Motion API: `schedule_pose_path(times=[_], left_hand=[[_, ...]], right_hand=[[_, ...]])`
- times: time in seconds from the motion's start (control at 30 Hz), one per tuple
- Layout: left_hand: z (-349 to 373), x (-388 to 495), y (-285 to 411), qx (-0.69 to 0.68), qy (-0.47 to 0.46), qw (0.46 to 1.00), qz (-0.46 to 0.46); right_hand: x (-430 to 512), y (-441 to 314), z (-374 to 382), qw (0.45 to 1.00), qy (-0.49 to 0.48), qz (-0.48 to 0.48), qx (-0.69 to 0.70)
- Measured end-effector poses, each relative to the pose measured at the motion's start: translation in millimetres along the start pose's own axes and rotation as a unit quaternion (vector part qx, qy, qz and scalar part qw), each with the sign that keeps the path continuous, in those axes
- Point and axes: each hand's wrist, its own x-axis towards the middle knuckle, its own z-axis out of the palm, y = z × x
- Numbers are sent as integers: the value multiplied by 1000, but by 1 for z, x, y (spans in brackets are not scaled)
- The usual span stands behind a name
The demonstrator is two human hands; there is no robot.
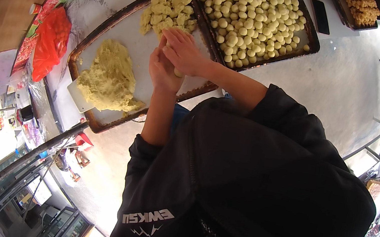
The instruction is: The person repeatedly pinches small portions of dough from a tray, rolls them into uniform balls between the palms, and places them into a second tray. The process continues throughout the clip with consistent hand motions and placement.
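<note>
My left hand (pixel 165 72) lies palm up over the near side of a dark-rimmed metal tray (pixel 87 39). Across it rests my right hand (pixel 188 54), palm down, with small pieces of pale yellow dough (pixel 178 73) showing between the two. Just beyond my fingers is a heap of torn dough lumps (pixel 168 12). A large mass of the same dough (pixel 109 76) sits at the tray's left end, beside a white flat scraper (pixel 78 97). Many round dough balls (pixel 254 15) fill a second tray (pixel 311 44) at the upper right, its edge close to the first tray.
A black phone (pixel 320 16) lies right of the ball tray, near another tray of brown food pieces (pixel 361 11). A red plastic bag (pixel 52 43) is on the left. A metal rail (pixel 35 152) runs at lower left; a person is partly visible beyond it.
</note>
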Motion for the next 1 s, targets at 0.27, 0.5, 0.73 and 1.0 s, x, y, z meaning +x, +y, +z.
schedule_pose_path(times=[0.27, 0.5, 0.73, 1.0], left_hand=[[26, 19, -58, -52, 41, 982, -176], [84, 57, -72, -60, 32, 986, -150], [88, 51, -81, 55, 75, 980, -173], [56, 25, -90, 56, 146, 969, -193]], right_hand=[[-24, 46, -48, 959, 174, -2, -222], [-110, 122, -139, 897, 262, 312, -168], [-153, 158, -132, 890, 176, 303, -292], [-148, 166, -130, 914, 116, 249, -297]])
